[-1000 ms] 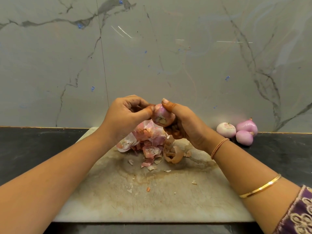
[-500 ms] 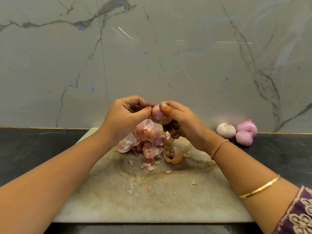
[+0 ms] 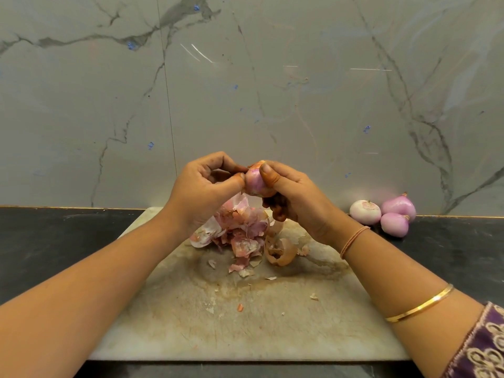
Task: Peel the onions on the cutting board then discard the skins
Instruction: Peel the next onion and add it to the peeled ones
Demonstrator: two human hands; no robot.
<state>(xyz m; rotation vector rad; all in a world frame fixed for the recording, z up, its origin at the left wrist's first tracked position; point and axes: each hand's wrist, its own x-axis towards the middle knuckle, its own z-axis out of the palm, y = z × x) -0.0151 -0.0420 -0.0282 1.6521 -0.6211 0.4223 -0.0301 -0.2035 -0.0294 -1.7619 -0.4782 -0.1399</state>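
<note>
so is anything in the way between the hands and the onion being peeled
Nothing visible. The right hand grips the onion and the left hand pinches at its side, both in direct contact. The onion is held in the air above the pile of skins on the cutting board.

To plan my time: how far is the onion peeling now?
Done: three onions that look peeled lie on the counter beside the board. In hand: the left hand and right hand hold another onion, not fully peeled. Remaining: finish it, then discard the skins piled on the board.
</note>
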